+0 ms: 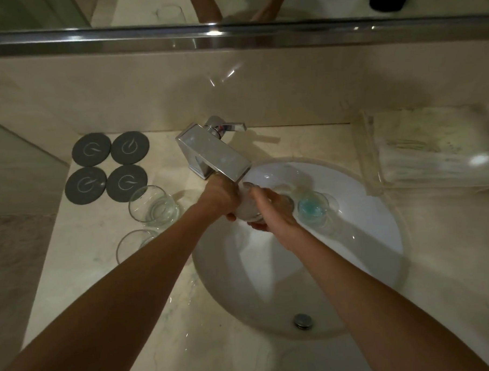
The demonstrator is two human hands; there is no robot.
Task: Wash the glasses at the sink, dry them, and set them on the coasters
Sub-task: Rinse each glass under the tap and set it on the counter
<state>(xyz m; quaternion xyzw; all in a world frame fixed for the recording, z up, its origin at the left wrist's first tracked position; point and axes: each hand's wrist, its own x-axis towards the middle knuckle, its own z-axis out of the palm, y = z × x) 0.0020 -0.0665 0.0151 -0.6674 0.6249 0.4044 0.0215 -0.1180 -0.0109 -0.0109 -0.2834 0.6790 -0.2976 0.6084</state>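
- The glass being washed (247, 206) sits under the faucet spout (225, 161), over the back of the sink (367, 258), gripped between both hands.
- The left hand (220, 197) wraps its fingers round the glass from the left; the thumb shows below the glass.
- The right hand (275, 209) curls round the glass from the right, fingers under its lower edge.
- A second glass in the basin (313, 210), with a blue-green tint at its bottom, rests just beside the right hand.
- Two more glasses stand on the table left of the sink: the near-coaster glass (153, 207) and the front glass (133, 243), the latter partly behind the left forearm.
- Four grey coasters (105, 169) lie in a square at the table's back left, none carrying a glass.
- Folded towels (432, 146) lie on the table right of the sink.
- Procedure advice: keep a firm two-hand grip, since wet glass is likely slippery; rotate the glass so water reaches the whole wall; keep it apart from the spout and the basin glass to avoid chipping.
- Hard to make out: the water stream is not clearly visible; the held glass looks whitish, possibly foam or blur; its rim orientation cannot be told.
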